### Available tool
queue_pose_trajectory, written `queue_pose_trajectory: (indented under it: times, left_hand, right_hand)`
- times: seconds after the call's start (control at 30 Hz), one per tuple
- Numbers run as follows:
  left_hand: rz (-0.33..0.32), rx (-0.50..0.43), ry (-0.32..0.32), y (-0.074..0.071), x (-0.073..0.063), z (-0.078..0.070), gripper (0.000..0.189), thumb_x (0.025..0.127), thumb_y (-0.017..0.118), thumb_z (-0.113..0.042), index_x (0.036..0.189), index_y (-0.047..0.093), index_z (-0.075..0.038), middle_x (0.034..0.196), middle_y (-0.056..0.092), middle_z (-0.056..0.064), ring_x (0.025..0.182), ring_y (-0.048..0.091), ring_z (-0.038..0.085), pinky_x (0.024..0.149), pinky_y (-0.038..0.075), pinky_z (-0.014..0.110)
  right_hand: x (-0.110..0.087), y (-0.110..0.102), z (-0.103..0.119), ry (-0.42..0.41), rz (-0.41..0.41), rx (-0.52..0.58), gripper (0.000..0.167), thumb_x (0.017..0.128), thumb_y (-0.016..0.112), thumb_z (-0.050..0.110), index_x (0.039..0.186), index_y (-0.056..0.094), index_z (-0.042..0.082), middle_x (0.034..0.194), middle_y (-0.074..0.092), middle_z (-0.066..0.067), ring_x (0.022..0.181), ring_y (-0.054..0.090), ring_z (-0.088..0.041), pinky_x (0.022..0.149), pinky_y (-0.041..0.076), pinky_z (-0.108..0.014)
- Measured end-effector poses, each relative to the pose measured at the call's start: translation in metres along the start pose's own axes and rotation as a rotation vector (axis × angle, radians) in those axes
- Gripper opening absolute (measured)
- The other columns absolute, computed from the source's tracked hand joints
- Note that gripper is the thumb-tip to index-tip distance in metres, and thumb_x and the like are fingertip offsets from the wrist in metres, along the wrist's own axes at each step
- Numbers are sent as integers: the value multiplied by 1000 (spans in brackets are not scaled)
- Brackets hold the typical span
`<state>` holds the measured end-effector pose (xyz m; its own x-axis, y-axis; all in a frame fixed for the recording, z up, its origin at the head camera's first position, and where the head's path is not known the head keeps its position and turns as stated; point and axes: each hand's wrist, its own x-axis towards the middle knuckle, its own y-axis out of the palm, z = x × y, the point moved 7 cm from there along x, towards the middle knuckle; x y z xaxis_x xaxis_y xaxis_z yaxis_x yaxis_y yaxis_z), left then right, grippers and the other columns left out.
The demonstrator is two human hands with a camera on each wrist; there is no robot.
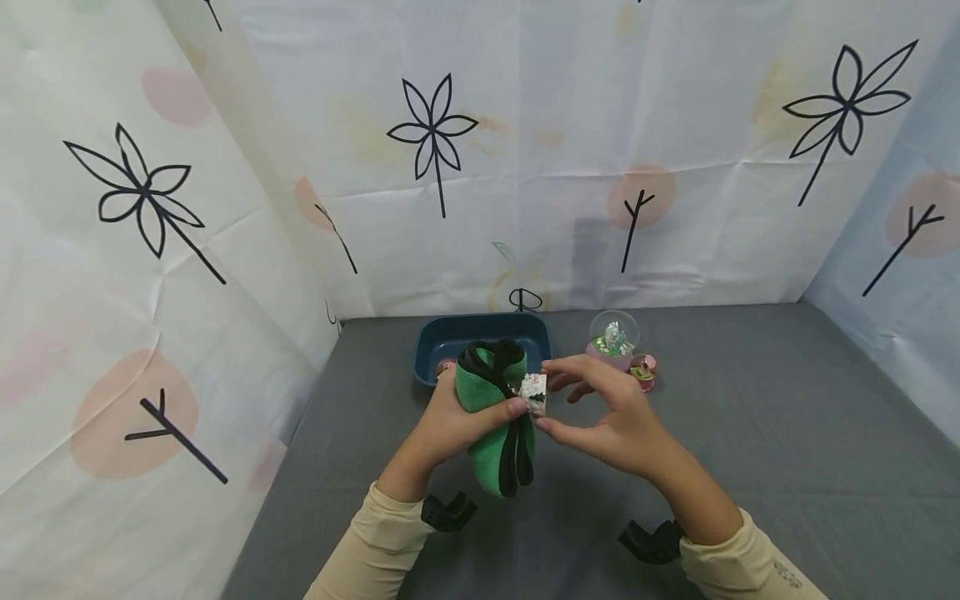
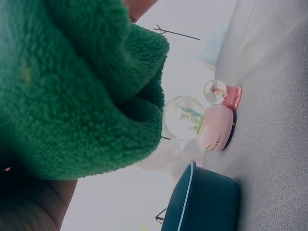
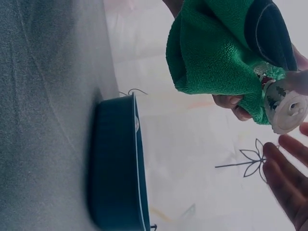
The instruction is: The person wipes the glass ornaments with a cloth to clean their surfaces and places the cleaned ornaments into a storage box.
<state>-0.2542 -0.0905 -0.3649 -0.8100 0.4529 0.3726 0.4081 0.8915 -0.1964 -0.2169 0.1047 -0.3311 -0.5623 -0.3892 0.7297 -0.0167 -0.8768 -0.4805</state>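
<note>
My left hand (image 1: pixel 453 425) grips a folded green cloth (image 1: pixel 487 450) with a black edge, thumb on top. Wrapped partly in the cloth is a small snow globe with a white base (image 1: pixel 534 390); its dome is mostly hidden. The right wrist view shows the round underside of that base (image 3: pixel 288 108) and dark tree shapes around its side. My right hand (image 1: pixel 611 417) is beside the base, fingers spread, with fingertips and thumb close to its edges. In the left wrist view, fluffy green cloth (image 2: pixel 91 91) covers much of the frame.
A dark blue tray (image 1: pixel 427 343) stands behind the cloth, with a small pinkish-brown thing (image 1: pixel 445 367) inside. Right of it are a larger snow globe on a pink base (image 1: pixel 613 342) and a smaller pink one (image 1: pixel 643 372). A patterned fabric backdrop (image 1: pixel 517 233) borders the grey table (image 1: pixel 750 400).
</note>
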Motion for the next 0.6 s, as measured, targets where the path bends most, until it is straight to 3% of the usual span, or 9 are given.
queue_pose_trajectory:
  times: [0.23,0.43,0.6]
  left_hand:
    - [-6,-5,7,0,1,-1,35,95,83,-25,125,68,-15,104,76,10,89,77,21,80,66,38]
    - [-1,-9,-3,0,0,-1,39,95,82,-27,128,67,-14,105,76,10,89,76,21,79,66,39]
    - [21,-2,-6,3,-1,-1,45,93,84,-30,131,65,-17,107,76,9,90,76,22,80,66,40]
  right_hand:
    - [1,-2,7,-124,-21,34,57,78,91,-2,130,70,3,127,72,-17,113,68,-17,88,60,-22]
    - [1,-2,9,-143,-24,21,47,84,90,8,128,72,2,121,75,-14,105,69,-16,85,59,-21]
    - [1,-3,6,-91,-3,7,42,89,88,20,124,73,1,110,78,-9,90,71,-15,82,60,-20]
